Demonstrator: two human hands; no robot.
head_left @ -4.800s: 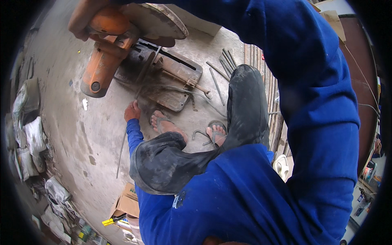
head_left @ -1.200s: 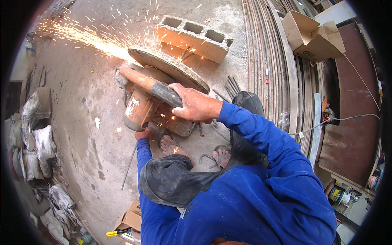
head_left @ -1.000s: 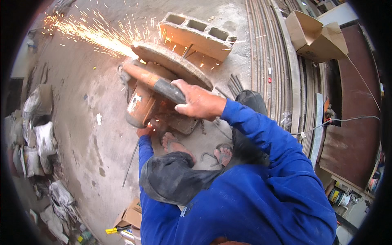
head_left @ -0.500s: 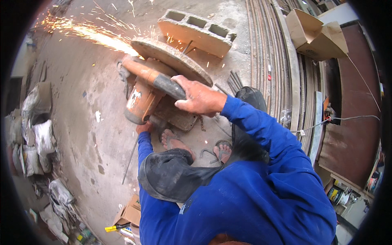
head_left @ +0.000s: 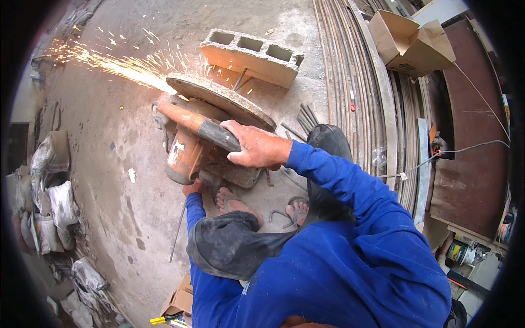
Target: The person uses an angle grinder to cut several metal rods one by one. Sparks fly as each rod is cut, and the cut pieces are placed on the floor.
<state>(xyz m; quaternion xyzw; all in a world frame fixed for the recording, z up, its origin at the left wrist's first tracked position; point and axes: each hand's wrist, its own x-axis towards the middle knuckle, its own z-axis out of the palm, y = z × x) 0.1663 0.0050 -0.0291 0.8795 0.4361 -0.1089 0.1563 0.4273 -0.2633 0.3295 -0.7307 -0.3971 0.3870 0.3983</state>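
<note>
My right hand point(head_left: 257, 143) is closed around the black grip of an orange cut-off saw point(head_left: 183, 153). Its large abrasive disc point(head_left: 221, 101) is partly screened by the saw's body and throws bright sparks point(head_left: 120, 68) toward the far left. Low beside the motor housing is my left hand point(head_left: 193, 186), with its fingers mostly hidden behind the saw. A thin metal rod point(head_left: 176, 232) runs up from the floor to that hand, which seems closed on it. Beyond the disc, a rod end point(head_left: 239, 80) shows against a hollow block point(head_left: 249, 57).
Short rod pieces point(head_left: 307, 117) lie right of the disc, near my sandalled feet point(head_left: 235, 202). Long metal bars point(head_left: 350, 82) line the right side, beside an open cardboard box point(head_left: 410, 46) and a cable point(head_left: 470, 148). Sacks point(head_left: 60, 202) are piled at the left.
The whole view has shifted, so the saw and block appear lower and slightly farther left. Both hands keep their places at the saw, and sparks still stream left.
</note>
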